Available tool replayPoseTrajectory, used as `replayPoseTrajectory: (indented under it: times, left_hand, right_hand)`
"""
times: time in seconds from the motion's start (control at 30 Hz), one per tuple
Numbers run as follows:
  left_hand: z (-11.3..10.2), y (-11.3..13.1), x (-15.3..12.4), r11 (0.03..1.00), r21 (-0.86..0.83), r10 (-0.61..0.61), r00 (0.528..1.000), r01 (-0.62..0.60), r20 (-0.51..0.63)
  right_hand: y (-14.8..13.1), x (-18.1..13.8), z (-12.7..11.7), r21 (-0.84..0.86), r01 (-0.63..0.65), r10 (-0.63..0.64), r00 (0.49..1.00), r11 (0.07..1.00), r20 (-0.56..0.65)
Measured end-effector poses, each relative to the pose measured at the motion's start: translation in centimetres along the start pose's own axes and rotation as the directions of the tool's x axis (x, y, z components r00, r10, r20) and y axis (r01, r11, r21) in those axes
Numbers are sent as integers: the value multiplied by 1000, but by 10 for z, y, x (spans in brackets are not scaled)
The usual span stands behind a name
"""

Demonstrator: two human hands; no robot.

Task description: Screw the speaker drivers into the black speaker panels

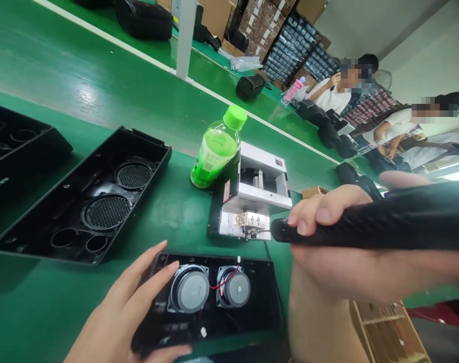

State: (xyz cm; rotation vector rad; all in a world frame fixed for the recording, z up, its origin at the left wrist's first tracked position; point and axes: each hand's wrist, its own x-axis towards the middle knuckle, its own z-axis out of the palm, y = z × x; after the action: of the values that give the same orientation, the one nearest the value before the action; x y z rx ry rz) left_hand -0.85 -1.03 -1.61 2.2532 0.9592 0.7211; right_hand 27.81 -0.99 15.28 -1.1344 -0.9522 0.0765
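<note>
My right hand (pixel 338 252) is wrapped round a black electric screwdriver (pixel 384 219), whose tip points left at the slot of a small white and black screw feeder (pixel 257 201). My left hand (pixel 127 312) lies on the left end of a black speaker panel (pixel 214 302) with two round drivers and a red wire; its fingers are stretched over the top and its thumb curls under the near edge.
An empty black speaker housing (pixel 89 199) with mesh grilles lies at the left, another black housing (pixel 17 146) beyond it. A green bottle (pixel 216 148) stands behind the feeder. Two people sit at the bench at the far right, among black parts and stacked trays.
</note>
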Motion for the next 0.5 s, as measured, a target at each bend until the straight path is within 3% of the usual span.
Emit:
replayPoseTrajectory:
  times: [0.1, 0.5]
  left_hand:
    - [-2, 1, 1, 1000, 15, 20, 1000, -20, -2]
    - [-8, 6, 6, 1000, 18, 16, 999, -17, 32]
  right_hand:
    - [8, -3, 7, 11, 3, -3, 1000, 1000, -13]
    - [13, -12, -6, 40, -5, 7, 999, 999, -38]
